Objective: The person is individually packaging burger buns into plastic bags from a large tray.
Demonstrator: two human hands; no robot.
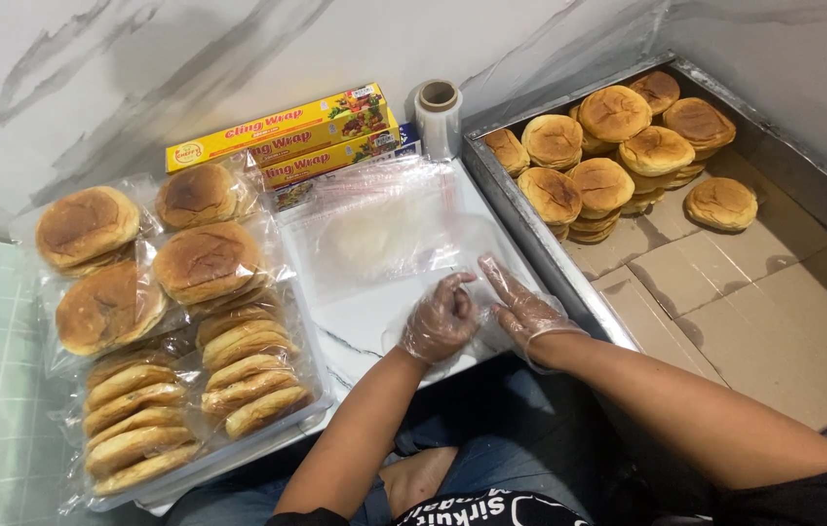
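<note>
Both hands gloved in thin clear plastic, close together at the near edge of the white desk [374,321]. Left hand [440,319] curled, grip pinched together on a clear bag [491,255]; right hand [522,309] just beside it, fingers spread apart, touching the same bag. More empty bags [374,219] lie flat just beyond the grip. Further beyond, against the wall: yellow wrap boxes [287,136] and a film roll [439,117] standing upright. Left of the grip, bagged buns [170,321] crowd the desk, flat ones behind, edge-on rows nearer. Right of the grip, a metal tray [520,209] lined with cardboard; loose buns [618,146] stacked in its far corner, near half bare cardboard.
</note>
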